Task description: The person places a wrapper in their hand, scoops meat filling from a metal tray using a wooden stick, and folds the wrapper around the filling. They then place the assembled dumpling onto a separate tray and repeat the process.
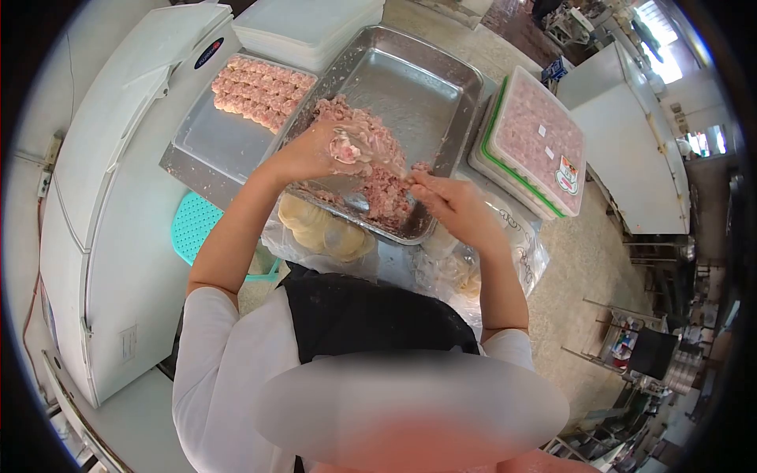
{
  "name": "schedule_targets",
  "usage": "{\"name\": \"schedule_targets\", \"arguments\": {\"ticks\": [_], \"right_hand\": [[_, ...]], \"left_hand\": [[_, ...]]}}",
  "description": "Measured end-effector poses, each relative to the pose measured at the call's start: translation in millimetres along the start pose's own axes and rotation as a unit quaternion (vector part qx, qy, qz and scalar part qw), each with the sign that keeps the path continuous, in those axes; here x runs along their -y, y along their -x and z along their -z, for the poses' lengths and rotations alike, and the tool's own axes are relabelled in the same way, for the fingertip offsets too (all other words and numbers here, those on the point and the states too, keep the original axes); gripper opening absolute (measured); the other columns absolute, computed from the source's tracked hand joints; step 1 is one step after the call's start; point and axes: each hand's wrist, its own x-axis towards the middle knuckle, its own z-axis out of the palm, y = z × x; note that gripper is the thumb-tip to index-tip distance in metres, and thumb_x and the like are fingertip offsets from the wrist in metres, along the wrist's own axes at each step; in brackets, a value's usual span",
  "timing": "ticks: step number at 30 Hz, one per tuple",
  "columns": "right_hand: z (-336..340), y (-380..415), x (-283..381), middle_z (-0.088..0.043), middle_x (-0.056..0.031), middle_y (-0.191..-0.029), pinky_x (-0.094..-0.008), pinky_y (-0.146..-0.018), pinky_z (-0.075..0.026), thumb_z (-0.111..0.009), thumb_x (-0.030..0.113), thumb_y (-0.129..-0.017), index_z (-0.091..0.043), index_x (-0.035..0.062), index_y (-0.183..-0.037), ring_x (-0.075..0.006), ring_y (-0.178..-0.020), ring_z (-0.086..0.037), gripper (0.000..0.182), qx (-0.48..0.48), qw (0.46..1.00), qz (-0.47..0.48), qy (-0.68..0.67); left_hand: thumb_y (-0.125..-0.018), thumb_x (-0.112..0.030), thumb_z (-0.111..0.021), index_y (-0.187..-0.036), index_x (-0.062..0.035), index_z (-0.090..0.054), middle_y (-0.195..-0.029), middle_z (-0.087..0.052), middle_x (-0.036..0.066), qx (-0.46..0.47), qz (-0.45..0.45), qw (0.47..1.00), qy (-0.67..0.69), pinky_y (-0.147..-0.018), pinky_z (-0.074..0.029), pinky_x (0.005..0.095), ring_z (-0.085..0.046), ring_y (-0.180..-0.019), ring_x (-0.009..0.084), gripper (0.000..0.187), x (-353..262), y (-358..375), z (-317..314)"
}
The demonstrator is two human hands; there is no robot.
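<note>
My left hand (314,150) is over the left part of a large metal pan (471,79), its fingers curled round a thin wrapper with minced meat (347,148) on it. My right hand (453,206) is at the pan's near right side, closed on the handle of a slim spatula (402,173), whose blade reaches left toward the wrapper and is partly blurred. A heap of pink minced meat (386,197) lies in the pan under both hands. Pale round dough wrappers (327,229) sit in plastic between the pan and my apron.
Rows of formed meat dumplings (260,91) fill the far part of a metal tray (225,142) at left. Lidded plastic boxes (536,134) are stacked at right, white trays (303,27) at the back. A turquoise stool (193,225) and white freezer (134,205) stand left.
</note>
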Motion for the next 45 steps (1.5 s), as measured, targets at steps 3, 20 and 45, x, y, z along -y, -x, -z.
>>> {"name": "schedule_targets", "arguments": {"ticks": [3,20,45], "right_hand": [[-22,-13,-35,-0.066,-0.0189,-0.094,-0.0314,-0.074,-0.049,-0.055,0.026,-0.095,-0.063,0.0004,-0.114,-0.0269,-0.079,-0.063,0.033,-0.030,0.994,0.100,0.002],[-21,4,-9,-0.066,-0.0141,-0.089,-0.0413,-0.072,-0.050,-0.056,0.025,-0.091,-0.066,0.0091,-0.105,-0.0338,-0.081,-0.062,0.024,-0.094,0.941,-0.134,0.296],[-165,-99,145,-0.063,-0.0203,-0.114,-0.0354,-0.090,-0.046,-0.054,0.015,-0.094,-0.060,-0.0020,-0.116,-0.0352,-0.105,-0.060,0.029,-0.135,0.972,-0.106,0.158]], "left_hand": [[-0.073,-0.024,-0.078,-0.120,-0.0048,-0.056,-0.127,-0.055,0.017,-0.081,-0.068,0.994,-0.016,-0.100,-0.041,0.0357,-0.053,-0.117,0.0279,0.056,25,4,-9],[-0.074,-0.021,-0.076,-0.126,-0.0080,-0.051,-0.111,-0.063,0.008,-0.141,-0.127,0.982,0.020,-0.090,-0.044,0.0338,-0.058,-0.101,0.0192,0.060,28,26,11],[-0.072,-0.042,-0.078,-0.126,-0.0057,-0.054,-0.117,-0.059,0.019,-0.018,0.050,0.991,0.119,-0.099,-0.041,0.0392,-0.055,-0.111,0.0303,0.070,101,101,166]]}}
